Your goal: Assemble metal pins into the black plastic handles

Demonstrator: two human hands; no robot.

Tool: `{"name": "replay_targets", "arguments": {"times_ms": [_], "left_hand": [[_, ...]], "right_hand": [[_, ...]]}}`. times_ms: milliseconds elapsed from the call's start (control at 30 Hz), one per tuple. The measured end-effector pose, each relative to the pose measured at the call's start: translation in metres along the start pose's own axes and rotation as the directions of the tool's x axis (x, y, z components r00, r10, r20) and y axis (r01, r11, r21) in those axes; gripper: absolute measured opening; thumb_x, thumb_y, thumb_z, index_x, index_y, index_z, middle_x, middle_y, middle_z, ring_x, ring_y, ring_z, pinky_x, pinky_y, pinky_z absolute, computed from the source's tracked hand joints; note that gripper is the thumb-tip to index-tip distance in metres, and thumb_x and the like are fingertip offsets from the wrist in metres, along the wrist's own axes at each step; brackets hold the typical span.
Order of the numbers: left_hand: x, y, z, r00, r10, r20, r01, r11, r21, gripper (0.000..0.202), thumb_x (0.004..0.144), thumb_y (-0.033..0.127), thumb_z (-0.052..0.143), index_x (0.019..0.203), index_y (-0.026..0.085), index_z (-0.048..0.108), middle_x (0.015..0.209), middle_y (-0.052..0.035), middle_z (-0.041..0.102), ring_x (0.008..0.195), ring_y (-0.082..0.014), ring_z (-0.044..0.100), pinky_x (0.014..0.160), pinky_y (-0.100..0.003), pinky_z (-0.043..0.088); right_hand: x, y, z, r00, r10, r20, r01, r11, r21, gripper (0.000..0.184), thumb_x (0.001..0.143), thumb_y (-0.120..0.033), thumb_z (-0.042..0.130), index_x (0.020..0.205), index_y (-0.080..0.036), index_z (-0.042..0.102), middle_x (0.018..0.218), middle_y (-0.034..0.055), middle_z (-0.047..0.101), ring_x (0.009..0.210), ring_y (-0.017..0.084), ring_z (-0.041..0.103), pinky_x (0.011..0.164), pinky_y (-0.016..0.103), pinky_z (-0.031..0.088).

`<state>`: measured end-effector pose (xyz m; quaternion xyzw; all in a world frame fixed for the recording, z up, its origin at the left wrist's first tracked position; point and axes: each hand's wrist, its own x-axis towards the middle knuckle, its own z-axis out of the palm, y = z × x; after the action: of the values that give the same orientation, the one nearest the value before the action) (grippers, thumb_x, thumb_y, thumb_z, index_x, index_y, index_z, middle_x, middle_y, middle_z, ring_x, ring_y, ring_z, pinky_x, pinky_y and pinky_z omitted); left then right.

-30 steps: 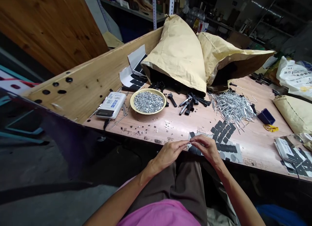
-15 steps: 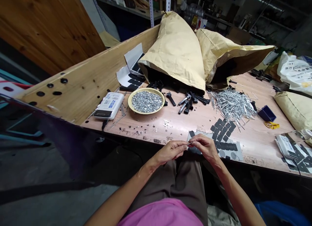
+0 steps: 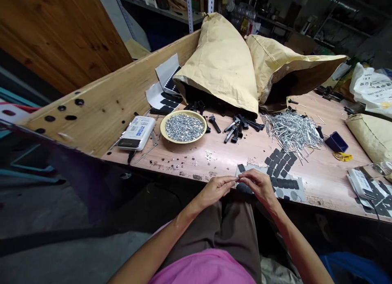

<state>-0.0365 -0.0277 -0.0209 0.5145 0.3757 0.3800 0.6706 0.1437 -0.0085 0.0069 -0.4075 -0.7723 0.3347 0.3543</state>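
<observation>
My left hand [image 3: 216, 190] and my right hand [image 3: 257, 184] meet at the fingertips above the table's front edge. Both are closed in a pinch on something tiny between them, mostly covered by the fingers. Under and beside my right hand lies a pale sheet with dark grey pads [image 3: 286, 183]. Small metal washers [image 3: 209, 155] are scattered just beyond my left hand. A yellow bowl [image 3: 163, 136] full of small shiny metal pieces stands further left. A heap of long thin metal bolts [image 3: 290, 130] lies behind the pads.
Two open paper sacks [image 3: 223, 67] lie at the back, with black plastic parts [image 3: 235, 130] before them. A white box-shaped device [image 3: 139, 130] sits at left by the wooden side board [image 3: 101, 96]. On the right are a dark blue tray [image 3: 337, 142] and another white device [image 3: 361, 184].
My fingertips have shifted slightly on the tiny thing, and less of it shows between them. Both hands stay in nearly the same place; the objects on the table look unchanged.
</observation>
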Motion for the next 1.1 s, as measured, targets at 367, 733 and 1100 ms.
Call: {"name": "replay_targets", "arguments": {"times_ms": [367, 733, 1100], "left_hand": [[-0.001, -0.001, 0.006, 1.0, -0.001, -0.014, 0.001, 1.0, 0.014, 0.052, 0.079, 0.052, 0.053, 0.103, 0.009, 0.068, 0.05, 0.0045, 0.042, 0.044, -0.0068, 0.031, 0.043, -0.021, 0.026], [-0.004, 0.001, -0.004, 0.969, -0.17, 0.18, 0.187, 0.979, -0.082, 0.049, 0.074, 0.055, 0.058, 0.097, 0.013, 0.07, 0.043, 0.0069, 0.037, 0.037, -0.0054, 0.024, 0.037, -0.019, 0.02], [-0.01, 0.005, 0.009, 0.986, 0.153, 0.073, -0.169, 0.928, 0.333, 0.032, 0.085, 0.039, 0.05, 0.094, 0.018, 0.072, 0.074, -0.0061, 0.066, 0.063, -0.0152, 0.056, 0.059, -0.026, 0.045]], "right_hand": [[-0.006, 0.004, 0.007, 0.999, 0.02, -0.032, -0.018, 0.999, 0.051, 0.026, 0.089, -0.04, 0.05, 0.09, -0.023, 0.07, 0.079, 0.0045, 0.07, 0.07, 0.015, 0.067, 0.066, 0.027, 0.055], [-0.009, -0.001, 0.002, 0.971, -0.226, 0.076, 0.237, 0.944, -0.23, 0.024, 0.095, -0.028, 0.039, 0.101, -0.022, 0.062, 0.085, 0.0055, 0.067, 0.08, 0.016, 0.064, 0.071, 0.026, 0.051], [-0.006, -0.012, -0.02, 0.813, -0.38, 0.441, 0.582, 0.51, -0.633, 0.038, 0.098, -0.019, 0.025, 0.076, -0.018, 0.056, 0.065, 0.0041, 0.055, 0.062, 0.017, 0.042, 0.061, 0.03, 0.035]]}}
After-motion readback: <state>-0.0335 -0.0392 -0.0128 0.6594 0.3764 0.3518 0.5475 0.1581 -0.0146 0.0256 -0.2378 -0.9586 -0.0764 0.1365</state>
